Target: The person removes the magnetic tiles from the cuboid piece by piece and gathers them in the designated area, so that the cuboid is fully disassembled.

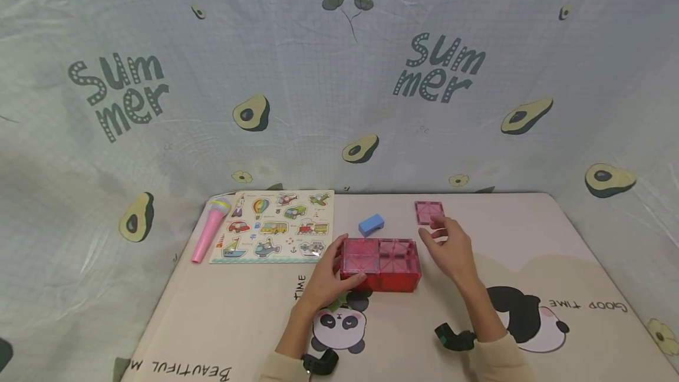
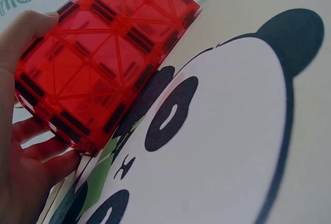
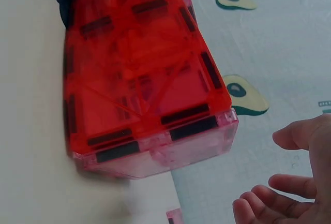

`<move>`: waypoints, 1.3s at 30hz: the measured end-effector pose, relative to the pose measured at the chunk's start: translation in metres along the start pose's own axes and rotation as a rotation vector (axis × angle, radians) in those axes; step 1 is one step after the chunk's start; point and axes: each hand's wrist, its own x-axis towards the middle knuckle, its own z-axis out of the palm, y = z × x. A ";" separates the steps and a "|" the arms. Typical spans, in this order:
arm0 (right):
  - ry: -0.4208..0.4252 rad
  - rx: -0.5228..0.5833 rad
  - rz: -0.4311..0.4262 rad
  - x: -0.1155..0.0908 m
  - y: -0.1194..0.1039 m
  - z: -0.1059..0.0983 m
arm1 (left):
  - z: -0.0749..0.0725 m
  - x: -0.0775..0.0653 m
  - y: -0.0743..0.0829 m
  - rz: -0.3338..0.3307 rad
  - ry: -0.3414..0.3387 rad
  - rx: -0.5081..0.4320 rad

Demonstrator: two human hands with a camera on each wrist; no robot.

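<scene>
A two-cell box built of red and pink translucent magnetic tiles (image 1: 396,282) stands on the table, with square tiles along its top. My left hand (image 1: 322,279) holds its left end, the thumb on the near side and the fingers round the far side. In the left wrist view the same tile box (image 2: 88,61) shows between thumb and fingers. My right hand (image 1: 451,249) hovers beyond the box's right end with relaxed, parted fingers and nothing in them. Just past its fingertips lies a single pink magnetic tile (image 1: 427,211).
A blue block (image 1: 371,225) lies behind the box. To the left are a wooden vehicle puzzle board (image 1: 281,220) and a pink toy microphone (image 1: 208,231). The table cover (image 1: 239,317) has panda prints, and a patterned curtain (image 1: 297,164) hangs behind the table.
</scene>
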 end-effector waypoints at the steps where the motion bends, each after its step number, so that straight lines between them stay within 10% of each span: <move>1: -0.004 0.001 -0.007 -0.002 0.000 0.001 | 0.000 0.000 0.000 0.002 0.000 -0.001; 39: -0.057 0.013 -0.198 -0.034 0.011 0.024 | 0.000 -0.002 -0.002 -0.005 0.014 -0.012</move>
